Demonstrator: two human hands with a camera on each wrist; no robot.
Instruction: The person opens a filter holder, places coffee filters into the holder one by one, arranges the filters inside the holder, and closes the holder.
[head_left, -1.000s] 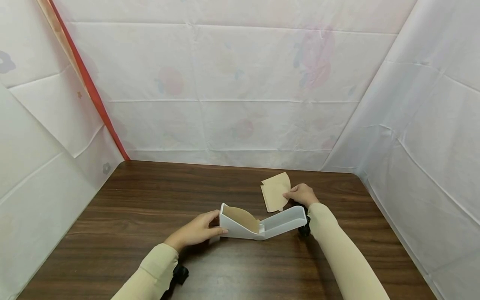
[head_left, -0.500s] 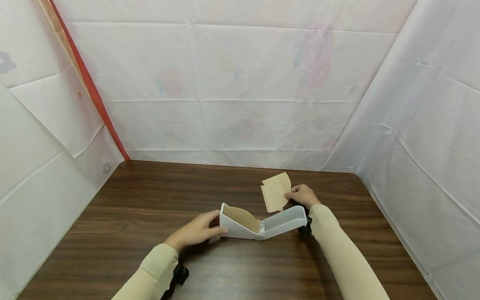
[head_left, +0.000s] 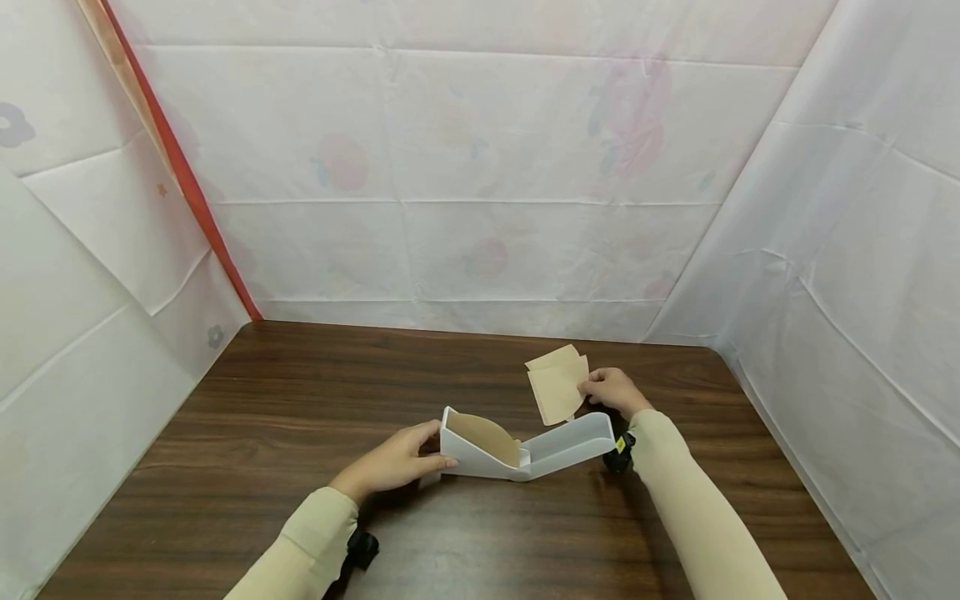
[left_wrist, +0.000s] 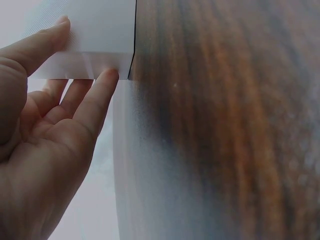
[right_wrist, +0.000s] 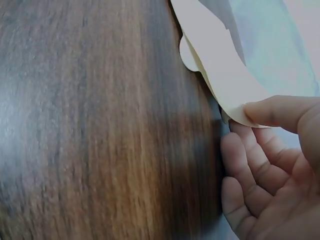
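Observation:
A white filter box stands on the table with its hinged lid tipped out to the right. Inside it, brown cone-shaped coffee filters show. My left hand grips the box's left end, thumb on the front wall and fingers at the end wall. Behind the lid, my right hand pinches the curved edge of a coffee filter, the thumb on top of the paper. Another filter lies partly under it, farther back.
The dark wood table meets a white patterned cloth at its back edge. More cloth hangs at both sides, with a red strip at the back left. Black wrist cameras are strapped to both arms.
My right hand has shifted slightly right, taking the pinched coffee filter with it, so it has slid a little over the one behind. The left hand and box hold still.

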